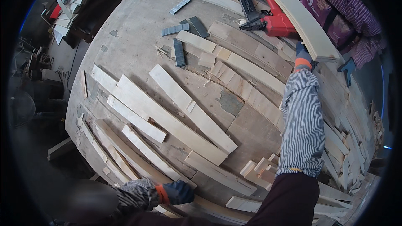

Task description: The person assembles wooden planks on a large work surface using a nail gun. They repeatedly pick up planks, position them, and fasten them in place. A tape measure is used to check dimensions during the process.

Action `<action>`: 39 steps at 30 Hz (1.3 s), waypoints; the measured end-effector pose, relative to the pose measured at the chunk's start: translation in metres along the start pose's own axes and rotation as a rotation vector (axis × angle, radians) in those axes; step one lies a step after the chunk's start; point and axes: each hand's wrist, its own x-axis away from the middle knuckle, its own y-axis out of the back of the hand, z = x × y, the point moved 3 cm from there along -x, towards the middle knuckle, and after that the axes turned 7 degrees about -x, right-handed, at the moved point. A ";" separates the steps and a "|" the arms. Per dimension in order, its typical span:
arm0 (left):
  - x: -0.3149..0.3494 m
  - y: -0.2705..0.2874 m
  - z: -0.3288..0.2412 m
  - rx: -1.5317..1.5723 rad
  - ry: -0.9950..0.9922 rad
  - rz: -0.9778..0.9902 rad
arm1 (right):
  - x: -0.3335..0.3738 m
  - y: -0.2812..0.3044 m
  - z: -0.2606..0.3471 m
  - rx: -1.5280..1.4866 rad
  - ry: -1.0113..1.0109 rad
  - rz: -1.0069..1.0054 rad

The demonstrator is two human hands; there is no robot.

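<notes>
Right hand (pixel 304 53): up at the long pale board (pixel 302 14), glove against its left edge close to the near end. Fingers partly hidden behind the wood, so can't tell how far they're closed or if they have a real grip.

Key relation: board lies just right of the right fingers and runs beyond them. Long axis goes away and leftward from the near end; that end sits just right of the glove. Right hand is clearly the nearer one; left is well apart, down and left.

Left hand (pixel 178 192): fingers curled in, roughly a loose fist, knuckles up. Can't tell if anything's inside. Narrow strip (pixel 157 155) has its near end right by these fingers and runs away leftward; contact not clear.

Around the right fingers: red nail gun (pixel 278 23) is just beyond and left, partly covered by the board. Co-worker's gloved hand (pixel 346 70) is to the right, past the board's near end. Grey fastener strips (pixel 179 52) are well left, on the counter (pixel 138 29).

Between the hands: loose planks (pixel 167 119), mostly slanting away to the left. Short wood blocks (pixel 261 170) lie right of the left fingers, beside the right forearm.
</notes>
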 end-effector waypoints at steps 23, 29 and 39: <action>0.006 0.003 -0.012 0.038 -0.021 0.216 | 0.577 0.432 -0.006 -1.257 -1.293 0.423; 0.030 0.066 -0.095 0.286 0.482 0.032 | 0.594 0.448 -0.028 -1.162 -1.097 0.447; 0.067 0.049 -0.213 1.523 0.847 -0.102 | 0.627 0.499 -0.008 -0.548 -0.164 0.610</action>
